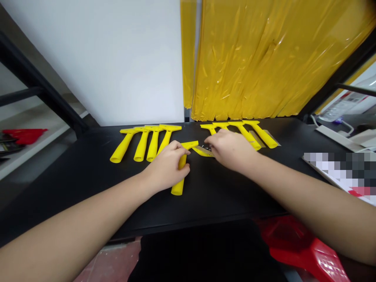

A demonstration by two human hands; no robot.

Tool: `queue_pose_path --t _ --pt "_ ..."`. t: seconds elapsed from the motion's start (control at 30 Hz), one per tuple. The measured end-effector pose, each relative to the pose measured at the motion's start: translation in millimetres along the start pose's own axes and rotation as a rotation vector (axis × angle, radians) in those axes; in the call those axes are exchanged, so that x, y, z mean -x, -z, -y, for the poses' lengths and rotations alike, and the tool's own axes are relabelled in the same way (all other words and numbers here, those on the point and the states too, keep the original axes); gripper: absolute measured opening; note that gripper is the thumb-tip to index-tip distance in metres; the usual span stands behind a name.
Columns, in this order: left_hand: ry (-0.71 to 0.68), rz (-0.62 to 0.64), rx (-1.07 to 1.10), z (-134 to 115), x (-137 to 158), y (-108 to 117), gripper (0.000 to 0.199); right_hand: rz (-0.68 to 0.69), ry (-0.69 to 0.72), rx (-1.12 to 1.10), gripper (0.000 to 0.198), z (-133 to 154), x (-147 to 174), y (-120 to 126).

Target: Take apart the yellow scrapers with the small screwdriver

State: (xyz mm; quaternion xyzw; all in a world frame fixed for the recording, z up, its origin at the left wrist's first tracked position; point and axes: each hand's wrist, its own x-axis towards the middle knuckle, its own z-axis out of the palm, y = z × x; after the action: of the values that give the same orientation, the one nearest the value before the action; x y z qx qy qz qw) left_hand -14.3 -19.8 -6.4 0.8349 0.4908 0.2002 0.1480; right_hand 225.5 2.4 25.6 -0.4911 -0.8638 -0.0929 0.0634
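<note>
My left hand (166, 166) is closed around a yellow scraper (177, 187), its thumb and fingers on the handle just below the wide head. The hollow handle end points towards me. To the right, my right hand (233, 150) has its fingers bent together over several small screws (206, 147); whether a screw is between the fingertips is hidden. Beside those fingers lies a small yellow plate (205, 151) with a thin metal blade. A row of several yellow scrapers (122, 147) lies behind my left hand, and another row of scrapers (266, 137) lies behind my right.
The black tabletop (229, 196) ends against a white panel (132, 62) and yellow plastic wrapping (249, 58). Black frame bars (53, 94) rise at both sides. A clear bottle (340, 105) is at the right. A red plastic stool (326, 254) stands below the front edge.
</note>
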Motion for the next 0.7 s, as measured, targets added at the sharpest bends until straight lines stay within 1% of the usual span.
queue_pose_path --t 0.03,0.1,0.17,0.23,0.37,0.43,0.53,0.7 --pt "0.0 0.0 0.003 0 0 0 0.031 -0.031 -0.011 -0.023 0.031 -7 -3 6" --pt "0.008 0.003 0.01 1 0 -1 0.028 -0.038 -0.014 -0.075 0.027 -22 -7 14" --pt "0.019 0.0 0.019 1 0 -2 0.029 0.0 0.026 -0.112 0.021 -34 -9 17" --pt "0.022 -0.004 0.026 1 0 -3 0.032 0.039 0.099 -0.134 0.019 -38 -8 13" --pt "0.011 -0.012 0.021 2 -1 -4 0.036 0.079 0.266 -0.11 0.02 -24 -2 -3" --pt "0.012 -0.017 0.015 2 -1 -3 0.037 0.093 0.306 -0.071 0.021 -15 -1 -9" --pt "0.015 -0.013 0.01 2 -1 -3 0.037 0.089 0.31 -0.039 0.022 -8 -4 -16" --pt "0.024 -0.007 0.0 2 -2 -4 0.04 0.076 0.247 -0.033 0.021 -10 -10 -22"
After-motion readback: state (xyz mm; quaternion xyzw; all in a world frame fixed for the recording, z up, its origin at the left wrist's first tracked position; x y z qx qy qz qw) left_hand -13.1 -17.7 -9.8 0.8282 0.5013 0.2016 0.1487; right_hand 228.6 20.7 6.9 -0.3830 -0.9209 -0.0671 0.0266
